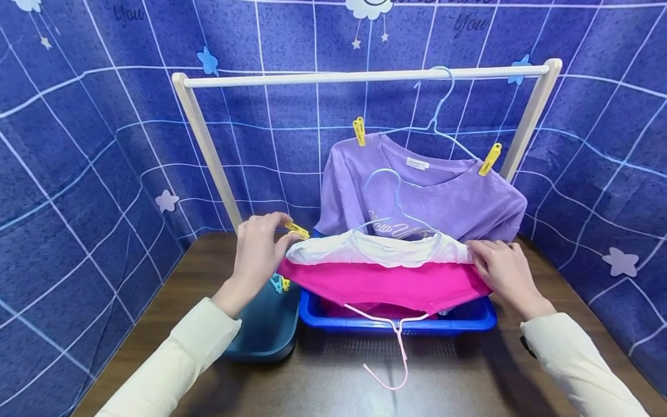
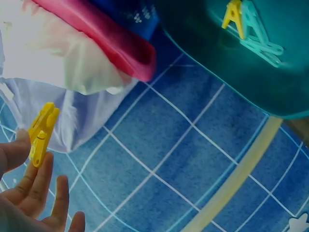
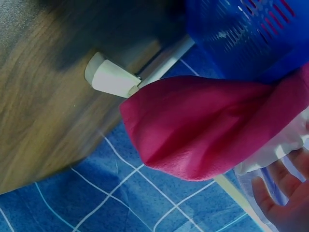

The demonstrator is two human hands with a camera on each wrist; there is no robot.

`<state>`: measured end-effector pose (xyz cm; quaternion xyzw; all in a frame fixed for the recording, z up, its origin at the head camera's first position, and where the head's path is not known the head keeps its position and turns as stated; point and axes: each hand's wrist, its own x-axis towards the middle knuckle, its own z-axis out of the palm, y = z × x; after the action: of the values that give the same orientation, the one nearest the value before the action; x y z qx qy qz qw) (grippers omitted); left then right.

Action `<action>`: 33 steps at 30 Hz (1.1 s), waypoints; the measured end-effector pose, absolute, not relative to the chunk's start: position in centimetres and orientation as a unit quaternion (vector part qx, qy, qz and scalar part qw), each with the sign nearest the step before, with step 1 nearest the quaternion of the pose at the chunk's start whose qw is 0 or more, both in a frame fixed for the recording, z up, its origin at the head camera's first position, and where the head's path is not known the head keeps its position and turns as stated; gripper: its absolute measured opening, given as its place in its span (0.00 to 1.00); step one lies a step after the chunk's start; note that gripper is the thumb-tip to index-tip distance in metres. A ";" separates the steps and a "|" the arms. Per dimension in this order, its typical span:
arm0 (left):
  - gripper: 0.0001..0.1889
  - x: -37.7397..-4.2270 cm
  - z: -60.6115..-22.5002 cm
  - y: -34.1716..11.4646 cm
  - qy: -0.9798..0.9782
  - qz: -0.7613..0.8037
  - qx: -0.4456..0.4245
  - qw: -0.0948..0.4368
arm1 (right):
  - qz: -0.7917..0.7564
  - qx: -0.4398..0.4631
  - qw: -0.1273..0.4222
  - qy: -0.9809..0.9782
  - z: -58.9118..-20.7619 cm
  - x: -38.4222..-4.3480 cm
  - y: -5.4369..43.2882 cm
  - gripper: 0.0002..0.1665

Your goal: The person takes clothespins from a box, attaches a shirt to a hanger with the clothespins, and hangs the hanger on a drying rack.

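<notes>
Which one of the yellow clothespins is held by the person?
The yellow clothespin pinched in the left hand; two others are clipped on the purple shirt, and another lies in the tray.

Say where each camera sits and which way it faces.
Head: on the head, facing forward and down toward the pink shirt; left hand, right hand and cream sleeves show.
Left wrist: on that wrist, facing the pinched yellow clip; part of that hand shows.
Right wrist: on that wrist, facing that shirt; part of that hand shows.
Head and left wrist share the tub.
</notes>
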<state>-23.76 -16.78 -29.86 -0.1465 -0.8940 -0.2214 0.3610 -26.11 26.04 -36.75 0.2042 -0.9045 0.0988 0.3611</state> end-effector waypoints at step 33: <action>0.10 -24.9 -31.3 -13.7 -0.888 -0.262 -0.180 0.333 | 0.103 0.198 0.358 -0.907 -36.9 -25.8 25.9 0.13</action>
<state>-24.91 -13.73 -31.32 -0.1799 -0.8880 -0.2616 0.3325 -25.84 25.87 -36.86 0.1982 -0.9067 0.1034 0.3576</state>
